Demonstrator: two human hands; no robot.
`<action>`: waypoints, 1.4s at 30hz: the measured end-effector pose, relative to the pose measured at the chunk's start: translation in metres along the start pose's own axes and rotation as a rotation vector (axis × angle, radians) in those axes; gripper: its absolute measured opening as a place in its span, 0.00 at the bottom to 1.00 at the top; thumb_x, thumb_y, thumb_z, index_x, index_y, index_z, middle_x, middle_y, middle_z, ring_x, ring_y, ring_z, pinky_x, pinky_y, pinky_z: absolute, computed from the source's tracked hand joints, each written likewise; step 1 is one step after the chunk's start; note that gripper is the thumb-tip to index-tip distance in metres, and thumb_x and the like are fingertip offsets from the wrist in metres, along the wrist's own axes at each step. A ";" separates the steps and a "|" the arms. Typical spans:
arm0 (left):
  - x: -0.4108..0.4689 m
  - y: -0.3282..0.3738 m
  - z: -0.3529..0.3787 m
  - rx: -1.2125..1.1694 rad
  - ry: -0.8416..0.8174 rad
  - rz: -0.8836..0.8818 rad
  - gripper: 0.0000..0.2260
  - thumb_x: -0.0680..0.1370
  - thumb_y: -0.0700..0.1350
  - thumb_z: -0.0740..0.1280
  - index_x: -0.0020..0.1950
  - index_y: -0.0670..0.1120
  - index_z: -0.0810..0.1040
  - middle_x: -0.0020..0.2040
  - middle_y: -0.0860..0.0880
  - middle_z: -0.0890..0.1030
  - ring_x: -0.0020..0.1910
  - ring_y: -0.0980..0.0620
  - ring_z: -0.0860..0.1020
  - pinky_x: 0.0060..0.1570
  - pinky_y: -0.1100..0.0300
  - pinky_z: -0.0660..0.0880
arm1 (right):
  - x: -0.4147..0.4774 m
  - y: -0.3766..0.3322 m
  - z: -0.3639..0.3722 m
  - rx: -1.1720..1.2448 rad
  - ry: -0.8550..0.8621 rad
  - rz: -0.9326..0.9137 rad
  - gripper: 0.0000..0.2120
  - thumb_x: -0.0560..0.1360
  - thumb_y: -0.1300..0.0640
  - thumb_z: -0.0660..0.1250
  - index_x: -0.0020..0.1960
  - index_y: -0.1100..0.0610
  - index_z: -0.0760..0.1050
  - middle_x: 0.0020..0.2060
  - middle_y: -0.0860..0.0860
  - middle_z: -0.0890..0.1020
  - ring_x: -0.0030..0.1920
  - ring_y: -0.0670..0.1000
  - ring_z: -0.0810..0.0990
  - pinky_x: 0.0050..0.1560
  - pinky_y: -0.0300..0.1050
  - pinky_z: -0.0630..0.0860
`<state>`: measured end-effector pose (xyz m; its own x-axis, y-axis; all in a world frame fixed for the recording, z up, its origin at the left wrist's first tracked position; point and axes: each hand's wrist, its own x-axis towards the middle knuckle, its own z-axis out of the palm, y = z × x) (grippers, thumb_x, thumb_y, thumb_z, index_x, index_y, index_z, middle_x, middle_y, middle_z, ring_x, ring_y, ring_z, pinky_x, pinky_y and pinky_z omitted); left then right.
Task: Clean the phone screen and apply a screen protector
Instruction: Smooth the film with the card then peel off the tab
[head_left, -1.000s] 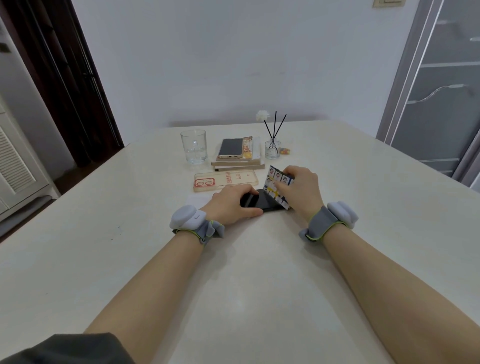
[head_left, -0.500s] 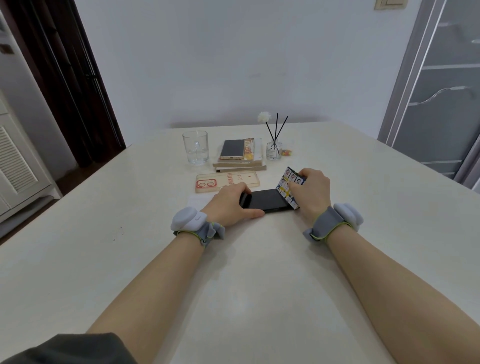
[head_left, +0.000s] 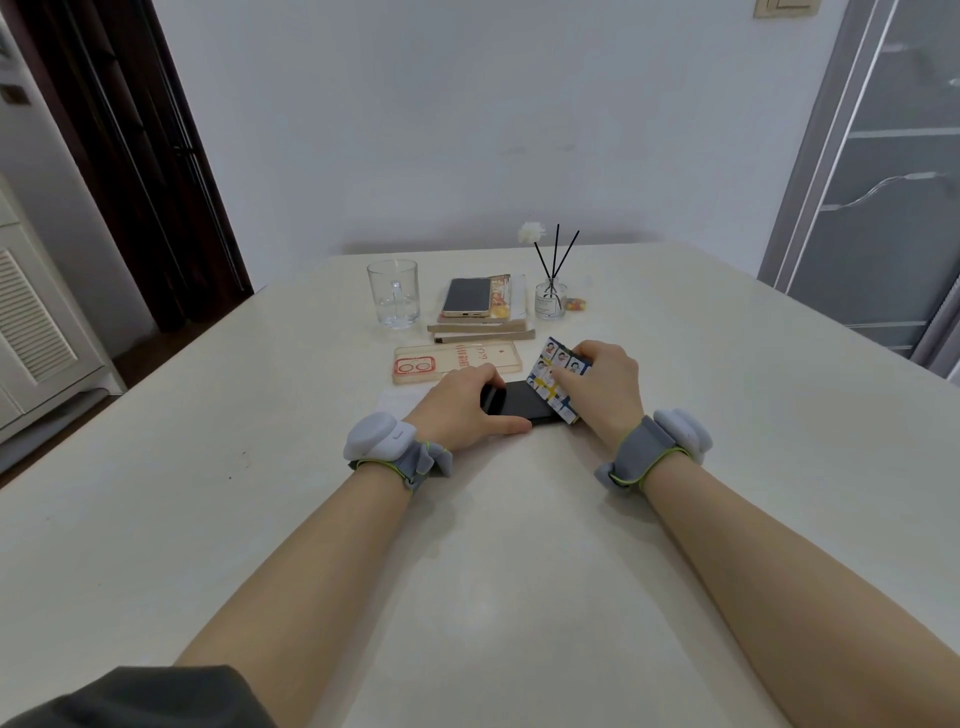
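Phone (head_left: 519, 402) flat mid-worktop (head_left: 467, 571), lying 9-to-3 | left hand (head_left: 457, 410) grip curled round its 9 o'clock end | right hand (head_left: 602, 384) grip pinches printed card (head_left: 553, 379), tilted on 3 o'clock end | advice: pin phone firmly, keep card edge flush, one even stroke

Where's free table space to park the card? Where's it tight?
Bare table right of the right hand, out to the edge; another patch left of the left hand and glass mug; also the whole near side. Crowded: behind the phone and card sit the clear case, book stack and reed diffuser, close together.
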<state>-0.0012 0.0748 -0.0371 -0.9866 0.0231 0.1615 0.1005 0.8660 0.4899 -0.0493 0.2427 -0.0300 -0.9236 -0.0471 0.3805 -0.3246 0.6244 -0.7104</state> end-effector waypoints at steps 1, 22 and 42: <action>0.000 0.000 0.000 0.003 0.003 0.001 0.25 0.67 0.60 0.73 0.57 0.47 0.73 0.54 0.49 0.76 0.52 0.50 0.73 0.51 0.58 0.71 | -0.001 -0.002 0.002 0.007 -0.019 -0.021 0.06 0.72 0.61 0.68 0.46 0.63 0.78 0.46 0.59 0.83 0.45 0.56 0.80 0.41 0.43 0.72; 0.000 -0.003 -0.005 -0.057 -0.048 -0.022 0.25 0.67 0.58 0.74 0.59 0.50 0.74 0.54 0.53 0.76 0.53 0.53 0.73 0.49 0.62 0.68 | 0.003 0.006 -0.014 0.073 0.054 0.135 0.07 0.71 0.61 0.66 0.48 0.62 0.79 0.47 0.59 0.83 0.47 0.58 0.81 0.46 0.49 0.79; -0.001 -0.005 -0.007 -0.064 -0.036 -0.007 0.24 0.68 0.55 0.75 0.60 0.50 0.74 0.52 0.54 0.74 0.52 0.54 0.72 0.49 0.64 0.66 | -0.009 -0.013 0.001 -0.041 -0.070 0.053 0.09 0.73 0.56 0.67 0.50 0.60 0.79 0.47 0.58 0.84 0.50 0.60 0.80 0.57 0.57 0.74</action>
<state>0.0007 0.0670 -0.0332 -0.9912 0.0365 0.1274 0.1007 0.8326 0.5447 -0.0374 0.2343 -0.0252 -0.9517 -0.0661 0.2997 -0.2672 0.6589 -0.7032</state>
